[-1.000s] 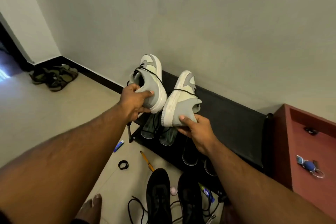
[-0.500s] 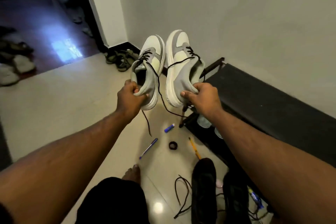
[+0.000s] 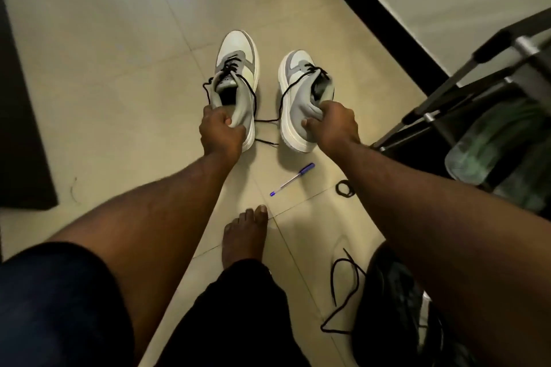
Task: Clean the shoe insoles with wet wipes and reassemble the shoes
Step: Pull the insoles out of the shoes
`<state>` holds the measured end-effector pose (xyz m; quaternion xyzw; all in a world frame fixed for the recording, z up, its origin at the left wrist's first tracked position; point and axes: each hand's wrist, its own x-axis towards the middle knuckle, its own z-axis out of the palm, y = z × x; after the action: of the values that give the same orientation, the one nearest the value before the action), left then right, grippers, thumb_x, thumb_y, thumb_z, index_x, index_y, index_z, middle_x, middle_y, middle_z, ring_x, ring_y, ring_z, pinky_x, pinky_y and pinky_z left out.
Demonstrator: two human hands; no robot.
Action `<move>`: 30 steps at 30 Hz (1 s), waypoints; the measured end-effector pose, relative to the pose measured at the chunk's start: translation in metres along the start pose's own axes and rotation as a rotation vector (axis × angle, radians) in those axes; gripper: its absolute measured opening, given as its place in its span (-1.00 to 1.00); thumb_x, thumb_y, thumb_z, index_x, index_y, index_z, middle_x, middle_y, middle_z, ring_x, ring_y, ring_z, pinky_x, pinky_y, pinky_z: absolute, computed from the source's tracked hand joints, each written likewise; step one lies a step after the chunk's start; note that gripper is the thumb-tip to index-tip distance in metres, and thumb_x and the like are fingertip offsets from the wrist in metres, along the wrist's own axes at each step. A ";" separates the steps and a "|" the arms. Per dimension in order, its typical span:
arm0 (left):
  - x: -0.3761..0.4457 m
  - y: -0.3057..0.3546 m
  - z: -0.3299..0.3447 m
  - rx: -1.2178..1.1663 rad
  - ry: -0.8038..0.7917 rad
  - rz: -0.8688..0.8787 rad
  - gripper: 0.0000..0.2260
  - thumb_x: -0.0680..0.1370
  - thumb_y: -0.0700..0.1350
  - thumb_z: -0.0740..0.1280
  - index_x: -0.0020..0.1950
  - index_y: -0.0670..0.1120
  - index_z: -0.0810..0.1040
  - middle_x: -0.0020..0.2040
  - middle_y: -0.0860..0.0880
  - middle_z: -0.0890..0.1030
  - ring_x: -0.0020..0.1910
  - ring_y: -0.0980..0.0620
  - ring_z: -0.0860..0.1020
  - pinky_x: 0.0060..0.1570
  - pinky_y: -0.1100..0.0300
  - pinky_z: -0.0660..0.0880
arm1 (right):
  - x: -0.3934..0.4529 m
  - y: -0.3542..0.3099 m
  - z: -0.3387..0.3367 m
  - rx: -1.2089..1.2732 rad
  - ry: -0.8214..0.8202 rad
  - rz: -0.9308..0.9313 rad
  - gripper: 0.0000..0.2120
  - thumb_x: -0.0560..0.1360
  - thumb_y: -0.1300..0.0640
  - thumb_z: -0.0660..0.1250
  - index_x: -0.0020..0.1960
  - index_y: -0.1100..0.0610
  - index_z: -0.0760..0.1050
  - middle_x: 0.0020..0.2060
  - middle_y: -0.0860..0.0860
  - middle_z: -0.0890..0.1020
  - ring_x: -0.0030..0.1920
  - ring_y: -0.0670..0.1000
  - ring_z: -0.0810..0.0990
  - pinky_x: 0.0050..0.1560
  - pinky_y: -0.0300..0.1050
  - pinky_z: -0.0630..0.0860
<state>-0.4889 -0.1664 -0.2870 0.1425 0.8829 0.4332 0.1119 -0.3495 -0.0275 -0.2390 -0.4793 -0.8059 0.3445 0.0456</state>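
Head view: sneakers [image 3: 238, 80] toes-away, lengthwise.

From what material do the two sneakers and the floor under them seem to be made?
Left sneaker and right sneaker: uppers look like matte grey suede or fabric with smooth white panels, perhaps synthetic leather; thick white soles look like rubber or foam. The collars fold softly under the left hand and right hand. Floor: glossy cream tile, with grout lines and reflections.

Taking the pen [image 3: 292, 179] as your landmark: both sneakers sit just beyond it, left shoe [image 3: 235, 83] up-left, right shoe [image 3: 301, 98] straight ahead. Your bare foot [image 3: 244, 235] is nearer you, the shoe rack [image 3: 477, 74] off right.
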 end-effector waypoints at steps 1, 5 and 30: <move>0.004 -0.008 0.006 -0.001 -0.003 -0.041 -0.68 0.38 -0.33 0.39 -0.31 -0.04 0.28 -0.01 -0.22 0.49 -0.18 -0.08 0.40 -0.23 0.19 0.27 | 0.007 0.006 0.011 0.019 -0.019 0.007 -0.69 0.50 0.06 0.35 0.22 0.11 0.52 0.08 0.13 0.61 0.09 0.19 0.56 -0.11 -0.16 0.32; 0.017 -0.032 0.039 0.047 -0.022 -0.089 -0.82 0.40 -0.29 0.40 -0.11 -0.12 0.44 0.02 -0.20 0.50 -0.16 -0.05 0.42 -0.18 0.19 0.33 | 0.031 0.032 0.045 0.129 -0.020 0.051 -0.65 0.50 0.16 0.32 0.28 0.10 0.49 0.17 0.12 0.57 0.15 0.13 0.54 0.02 -0.18 0.40; -0.172 0.201 0.120 0.258 -1.085 0.111 -0.90 0.54 -0.26 0.33 0.05 -0.13 0.54 -0.08 -0.19 0.54 -0.17 -0.10 0.50 -0.30 0.18 0.39 | -0.171 0.203 -0.129 1.205 0.489 0.693 -0.81 0.51 0.45 0.26 -0.26 0.28 0.47 -0.37 0.15 0.50 -0.39 0.02 0.50 -0.41 -0.28 0.53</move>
<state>-0.2588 -0.0205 -0.1863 0.4036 0.7359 0.1915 0.5088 -0.0551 -0.0374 -0.2191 -0.6614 -0.2461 0.6054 0.3681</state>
